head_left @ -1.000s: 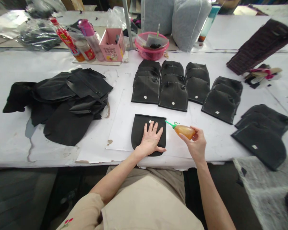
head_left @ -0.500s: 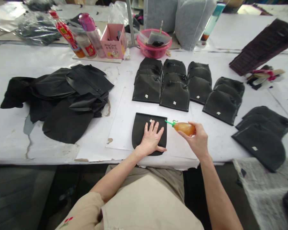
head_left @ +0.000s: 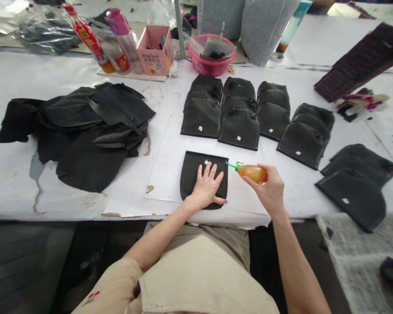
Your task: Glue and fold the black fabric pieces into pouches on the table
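A black leather-like piece (head_left: 189, 179) with a straight top edge and rounded bottom lies on white paper before me. My left hand (head_left: 207, 185) rests flat on it, fingers spread. A small pale tag (head_left: 206, 162) shows just above the fingertips. My right hand (head_left: 271, 187) grips a squeeze bottle (head_left: 253, 173) of amber liquid, probably glue, held nearly level. Its thin green nozzle (head_left: 232, 165) points left, with the tip at the piece's upper right corner. Whether the tip touches the edge I cannot tell.
Rows of similar black pieces (head_left: 238, 126) overlap beyond and to the right. A loose heap of black pieces (head_left: 85, 117) lies left. Behind stand a red-labelled bottle (head_left: 88, 39), a pink box (head_left: 155, 52) and a pink basin (head_left: 209, 65). A dark ridged block (head_left: 356, 65) leans at the right.
The view has shifted slightly, so the table items sit a little higher. Both hands keep nearly the same places, with the nozzle still at the piece's upper right corner.
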`<action>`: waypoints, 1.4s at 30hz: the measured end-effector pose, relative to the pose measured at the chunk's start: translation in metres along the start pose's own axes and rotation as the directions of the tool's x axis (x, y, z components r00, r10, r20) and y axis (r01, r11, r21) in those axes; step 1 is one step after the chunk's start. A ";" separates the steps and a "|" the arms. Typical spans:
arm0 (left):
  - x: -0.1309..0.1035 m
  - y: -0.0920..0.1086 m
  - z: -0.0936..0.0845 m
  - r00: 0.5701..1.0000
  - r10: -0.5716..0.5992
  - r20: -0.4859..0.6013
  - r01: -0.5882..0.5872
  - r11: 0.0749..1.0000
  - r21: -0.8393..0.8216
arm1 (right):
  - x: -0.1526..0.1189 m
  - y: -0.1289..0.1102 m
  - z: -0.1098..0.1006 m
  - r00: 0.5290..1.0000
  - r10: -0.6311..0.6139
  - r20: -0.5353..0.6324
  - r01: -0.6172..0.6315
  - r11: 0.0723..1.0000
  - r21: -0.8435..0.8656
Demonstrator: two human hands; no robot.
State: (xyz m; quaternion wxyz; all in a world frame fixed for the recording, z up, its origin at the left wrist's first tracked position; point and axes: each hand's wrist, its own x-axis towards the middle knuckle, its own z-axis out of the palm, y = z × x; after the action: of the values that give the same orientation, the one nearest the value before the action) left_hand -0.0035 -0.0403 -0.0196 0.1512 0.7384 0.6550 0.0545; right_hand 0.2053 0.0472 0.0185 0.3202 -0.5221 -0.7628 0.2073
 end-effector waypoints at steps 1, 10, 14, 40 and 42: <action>0.000 0.000 0.000 1.000 0.001 0.001 -0.001 1.000 -0.002 | -0.002 0.000 -0.002 1.000 -0.005 0.004 0.005 1.000 -0.006; 0.000 0.002 -0.003 1.000 -0.005 -0.003 0.005 1.000 -0.012 | -0.014 -0.002 -0.007 1.000 -0.012 -0.002 0.012 1.000 -0.010; -0.001 0.001 -0.003 1.000 -0.009 -0.012 0.009 1.000 -0.017 | -0.019 -0.003 -0.009 1.000 0.000 0.000 0.000 1.000 -0.011; -0.001 0.000 -0.003 1.000 -0.009 0.002 0.009 1.000 -0.018 | -0.067 -0.020 -0.030 0.997 0.068 0.031 -0.068 0.998 0.000; -0.001 -0.001 -0.002 1.000 -0.006 -0.006 0.006 1.000 -0.025 | -0.070 -0.022 -0.032 0.997 0.075 0.036 -0.075 0.997 0.001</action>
State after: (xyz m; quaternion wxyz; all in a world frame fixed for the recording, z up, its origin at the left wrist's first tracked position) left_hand -0.0050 -0.0406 -0.0183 0.1583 0.7342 0.6571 0.0644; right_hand 0.2309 -0.0268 0.0360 0.2990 -0.5462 -0.7480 0.2297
